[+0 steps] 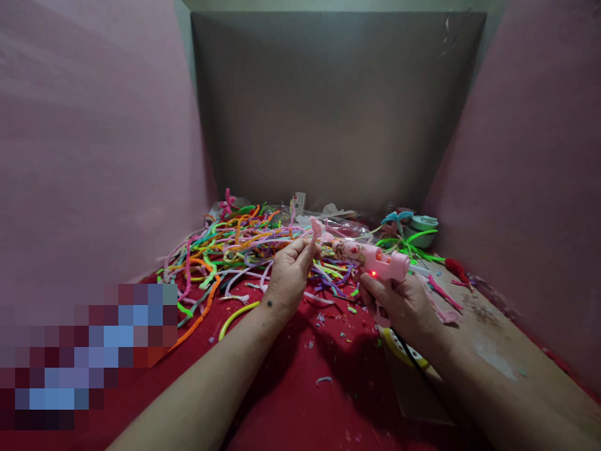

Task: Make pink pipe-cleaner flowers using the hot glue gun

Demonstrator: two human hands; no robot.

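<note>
My right hand [399, 300] is wrapped round the handle of a pink glue gun [369, 260]. A red light glows on the gun's side, and a pale glue stick [419, 270] sticks out of its back end. The nozzle points left, close to the fingers of my left hand [291, 269]. Those fingers pinch a small fuzzy pink piece [316, 228], which looks like bent pipe cleaner and stands upright above the fingertips. Whether the nozzle touches this piece I cannot tell, as the fingers hide its lower end.
Many-coloured pipe cleaners [244, 244] lie in a tangled heap on the red cloth [300, 401]. To the right are a light green container [422, 228], a blue fuzzy flower [397, 217] and a board [493, 351]. A yellow round object [402, 351] lies below my right hand. Scraps dot the cloth.
</note>
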